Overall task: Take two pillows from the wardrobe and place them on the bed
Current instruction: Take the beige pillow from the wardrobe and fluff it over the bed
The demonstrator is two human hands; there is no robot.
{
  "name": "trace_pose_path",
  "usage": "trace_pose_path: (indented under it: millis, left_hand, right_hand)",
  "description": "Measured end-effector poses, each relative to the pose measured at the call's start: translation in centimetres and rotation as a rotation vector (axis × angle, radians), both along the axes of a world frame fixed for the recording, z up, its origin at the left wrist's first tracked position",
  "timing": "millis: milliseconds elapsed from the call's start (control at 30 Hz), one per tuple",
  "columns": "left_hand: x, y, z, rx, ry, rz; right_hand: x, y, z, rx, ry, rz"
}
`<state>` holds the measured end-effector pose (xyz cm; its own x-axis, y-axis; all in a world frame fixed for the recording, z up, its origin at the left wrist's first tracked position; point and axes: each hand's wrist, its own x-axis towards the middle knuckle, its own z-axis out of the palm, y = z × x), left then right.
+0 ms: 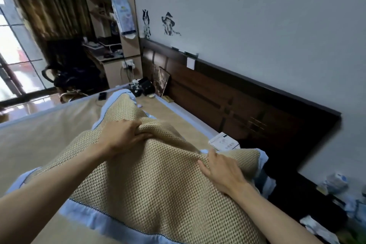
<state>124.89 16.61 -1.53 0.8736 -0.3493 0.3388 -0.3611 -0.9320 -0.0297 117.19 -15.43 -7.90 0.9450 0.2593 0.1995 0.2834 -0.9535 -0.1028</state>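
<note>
- I have a beige mesh-textured pillow (158,180) with light blue trim filling the lower centre of the frame, lying over the bed (39,128).
- My left hand (124,134) sits at centre frame, fingers curled into a bunched fold of the pillow's top edge.
- My right hand (221,172), right of centre, is closed on the pillow's edge near its far corner, thumb on top.
- A second pillow (122,105) of the same fabric lies further up the bed, just above my left hand; I cannot tell whether the two touch.
- The dark wooden headboard (237,101) runs diagonally across the right half.
- A white box (223,141) rests beside the headboard, just above my right hand.
</note>
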Motion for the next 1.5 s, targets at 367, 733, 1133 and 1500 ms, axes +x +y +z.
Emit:
trace_pose_path:
  millis: [367, 733, 1133, 1500]
  left_hand:
    - [35.3, -1.9, -11.7, -0.097, 0.244, -0.116]
    - [64.3, -7.6, -30.1, 0.055, 0.343, 0.296]
    - [70.1, -17.1, -48.8, -0.016, 0.458, -0.076]
    - [81.6, -4.2, -52.1, -0.065, 0.366, 0.208]
  right_hand:
    - [27.5, -0.6, -7.4, 0.022, 0.098, -0.137]
    - [54.1, 2.4, -22.1, -0.010, 0.135, -0.373]
    - [66.0, 0.2, -38.0, 0.004, 0.225, -0.407]
    - [59.3, -4.2, -44.6, 0.096, 0.148, -0.683]
